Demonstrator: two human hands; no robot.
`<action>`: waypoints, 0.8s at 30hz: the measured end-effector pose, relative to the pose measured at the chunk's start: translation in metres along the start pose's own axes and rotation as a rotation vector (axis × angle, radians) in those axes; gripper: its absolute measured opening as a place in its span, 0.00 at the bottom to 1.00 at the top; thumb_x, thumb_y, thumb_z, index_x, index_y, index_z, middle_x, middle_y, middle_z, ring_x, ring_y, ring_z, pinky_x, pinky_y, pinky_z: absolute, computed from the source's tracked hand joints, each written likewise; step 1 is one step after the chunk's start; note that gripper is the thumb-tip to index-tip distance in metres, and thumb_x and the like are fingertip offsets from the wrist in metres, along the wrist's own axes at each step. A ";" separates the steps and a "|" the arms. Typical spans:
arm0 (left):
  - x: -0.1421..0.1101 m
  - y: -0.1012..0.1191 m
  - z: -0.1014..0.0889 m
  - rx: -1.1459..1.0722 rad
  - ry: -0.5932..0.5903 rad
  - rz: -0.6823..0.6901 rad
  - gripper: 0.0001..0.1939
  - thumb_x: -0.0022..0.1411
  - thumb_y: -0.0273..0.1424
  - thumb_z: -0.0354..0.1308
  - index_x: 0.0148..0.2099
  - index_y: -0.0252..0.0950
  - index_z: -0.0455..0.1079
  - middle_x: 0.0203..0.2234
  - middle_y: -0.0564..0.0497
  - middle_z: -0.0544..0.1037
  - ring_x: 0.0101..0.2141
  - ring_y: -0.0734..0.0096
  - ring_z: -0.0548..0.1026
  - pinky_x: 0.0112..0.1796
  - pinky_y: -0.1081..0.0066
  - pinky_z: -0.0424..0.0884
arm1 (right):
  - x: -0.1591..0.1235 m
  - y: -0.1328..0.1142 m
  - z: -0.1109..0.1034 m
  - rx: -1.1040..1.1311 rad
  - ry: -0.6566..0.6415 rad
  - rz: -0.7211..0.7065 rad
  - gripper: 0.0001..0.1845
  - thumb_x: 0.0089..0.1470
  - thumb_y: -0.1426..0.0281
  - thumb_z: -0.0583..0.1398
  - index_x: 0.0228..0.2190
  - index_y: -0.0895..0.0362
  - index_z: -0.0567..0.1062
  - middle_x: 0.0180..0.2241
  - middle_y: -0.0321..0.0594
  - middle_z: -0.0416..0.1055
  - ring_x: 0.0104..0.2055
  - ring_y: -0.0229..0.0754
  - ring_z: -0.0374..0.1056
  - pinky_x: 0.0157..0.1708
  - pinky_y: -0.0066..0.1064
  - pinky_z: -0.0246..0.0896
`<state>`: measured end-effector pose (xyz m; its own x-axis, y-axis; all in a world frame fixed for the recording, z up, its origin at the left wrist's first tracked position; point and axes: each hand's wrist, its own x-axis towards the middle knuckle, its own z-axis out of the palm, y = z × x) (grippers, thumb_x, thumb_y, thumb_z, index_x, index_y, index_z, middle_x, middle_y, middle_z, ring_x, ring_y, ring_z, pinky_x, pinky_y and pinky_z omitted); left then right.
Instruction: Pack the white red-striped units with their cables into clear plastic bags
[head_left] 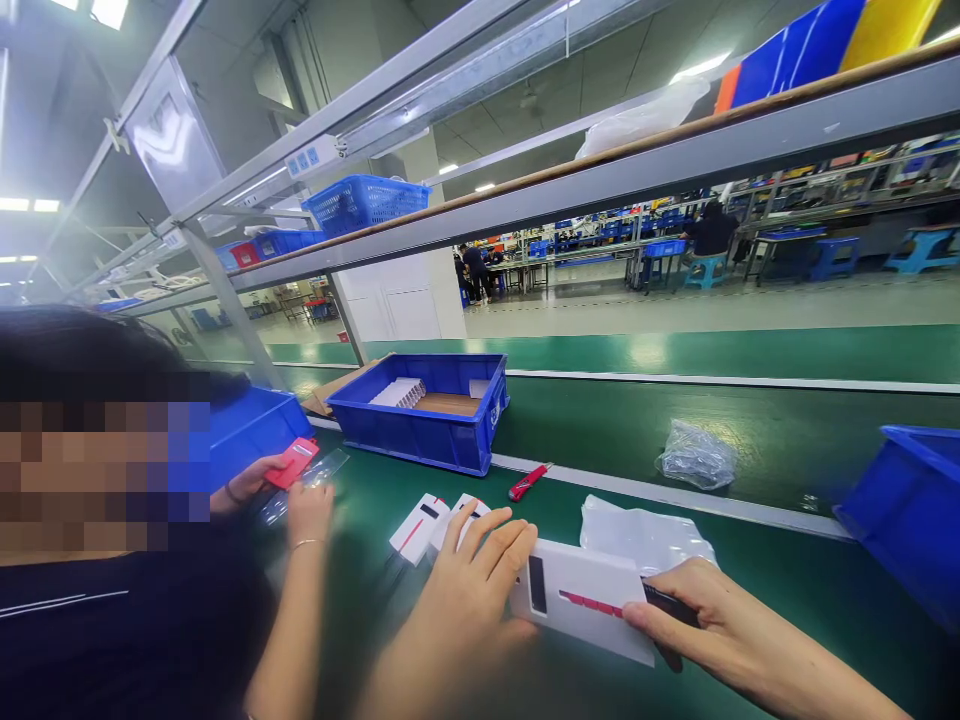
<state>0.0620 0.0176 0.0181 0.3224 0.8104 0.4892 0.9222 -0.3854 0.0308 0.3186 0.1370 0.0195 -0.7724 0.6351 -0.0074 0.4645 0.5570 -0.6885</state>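
Note:
A long white box [581, 603] with a black panel and a red strip printed on it is held up between my two hands. My left hand [480, 580] is closed round its left end, fingers over the top and thumb low. At the right end, my right hand [694, 610] pinches it, thumb on the red strip. A black object [670, 603] lies between that hand's thumb and fingers; I cannot tell what it is or whether it joins the box. Just beyond my left hand lie two similar white boxes [418, 528], one partly hidden. Behind my box rests a clear plastic bag [641, 530].
A red utility knife [529, 483] lies near the white line. Farther back stand a blue bin [420, 440] with white trays, crumpled plastic [697, 455] and another blue bin [907, 520] at right. On my left, a co-worker's hands [300, 500] hold a red packet [295, 462].

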 end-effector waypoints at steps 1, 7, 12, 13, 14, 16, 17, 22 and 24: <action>0.000 0.000 0.002 -0.008 0.016 0.004 0.40 0.59 0.33 0.68 0.68 0.35 0.55 0.58 0.41 0.73 0.61 0.49 0.68 0.64 0.40 0.60 | 0.000 0.001 0.000 -0.002 0.007 0.000 0.35 0.63 0.40 0.50 0.21 0.54 0.71 0.24 0.37 0.72 0.30 0.43 0.67 0.29 0.28 0.58; 0.004 0.003 0.004 -0.037 0.038 0.066 0.38 0.65 0.44 0.63 0.69 0.34 0.53 0.57 0.38 0.74 0.59 0.50 0.71 0.63 0.43 0.62 | -0.001 0.003 0.001 0.031 -0.049 0.014 0.30 0.63 0.44 0.54 0.23 0.54 0.70 0.26 0.35 0.71 0.31 0.43 0.65 0.29 0.28 0.55; 0.008 0.008 0.009 -0.043 0.070 0.127 0.37 0.68 0.39 0.60 0.71 0.33 0.50 0.58 0.40 0.74 0.59 0.52 0.71 0.66 0.46 0.56 | -0.001 0.000 0.005 0.053 -0.032 -0.008 0.28 0.64 0.47 0.55 0.22 0.54 0.70 0.23 0.35 0.70 0.27 0.41 0.62 0.25 0.28 0.52; 0.008 0.010 0.012 -0.036 0.098 0.125 0.38 0.67 0.39 0.61 0.71 0.34 0.49 0.59 0.41 0.73 0.61 0.51 0.68 0.68 0.44 0.53 | 0.000 -0.001 0.007 0.024 -0.010 -0.034 0.28 0.65 0.47 0.54 0.23 0.54 0.70 0.23 0.35 0.70 0.27 0.41 0.62 0.25 0.28 0.52; 0.007 0.011 0.017 -0.034 0.151 0.097 0.39 0.67 0.39 0.63 0.72 0.36 0.49 0.61 0.41 0.71 0.63 0.49 0.65 0.68 0.41 0.49 | 0.001 -0.001 0.009 -0.018 0.024 -0.066 0.28 0.66 0.48 0.53 0.24 0.54 0.70 0.24 0.35 0.70 0.27 0.41 0.63 0.25 0.28 0.53; 0.004 0.017 0.027 -0.124 0.334 -0.123 0.43 0.64 0.44 0.65 0.73 0.42 0.46 0.66 0.40 0.64 0.68 0.45 0.57 0.67 0.36 0.46 | 0.003 0.001 0.013 -0.134 0.135 -0.137 0.27 0.69 0.50 0.51 0.25 0.54 0.71 0.23 0.34 0.71 0.25 0.40 0.65 0.24 0.28 0.54; 0.004 0.020 0.032 -0.251 0.446 -0.304 0.44 0.64 0.47 0.64 0.73 0.43 0.45 0.68 0.39 0.60 0.69 0.44 0.53 0.67 0.35 0.47 | 0.004 0.003 0.017 -0.204 0.202 -0.181 0.25 0.70 0.51 0.51 0.27 0.53 0.72 0.23 0.33 0.72 0.24 0.40 0.66 0.23 0.29 0.54; 0.018 0.031 0.055 -1.561 0.630 -0.956 0.40 0.67 0.60 0.48 0.68 0.35 0.53 0.66 0.31 0.61 0.65 0.50 0.63 0.63 0.53 0.66 | 0.009 0.013 0.051 -0.668 0.605 -0.452 0.17 0.73 0.61 0.50 0.31 0.52 0.68 0.23 0.32 0.70 0.19 0.40 0.69 0.17 0.30 0.52; 0.029 0.028 0.062 -1.923 0.637 -1.042 0.41 0.65 0.62 0.50 0.65 0.35 0.58 0.60 0.32 0.70 0.60 0.49 0.71 0.58 0.53 0.73 | 0.009 0.012 0.065 -0.742 0.685 -0.505 0.14 0.71 0.68 0.48 0.33 0.52 0.68 0.24 0.34 0.70 0.20 0.42 0.71 0.16 0.30 0.55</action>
<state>0.1106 0.0578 -0.0203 -0.4197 0.8975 -0.1357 -0.6758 -0.2091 0.7068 0.2888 0.1146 -0.0364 -0.6504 0.2798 0.7062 0.4852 0.8684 0.1028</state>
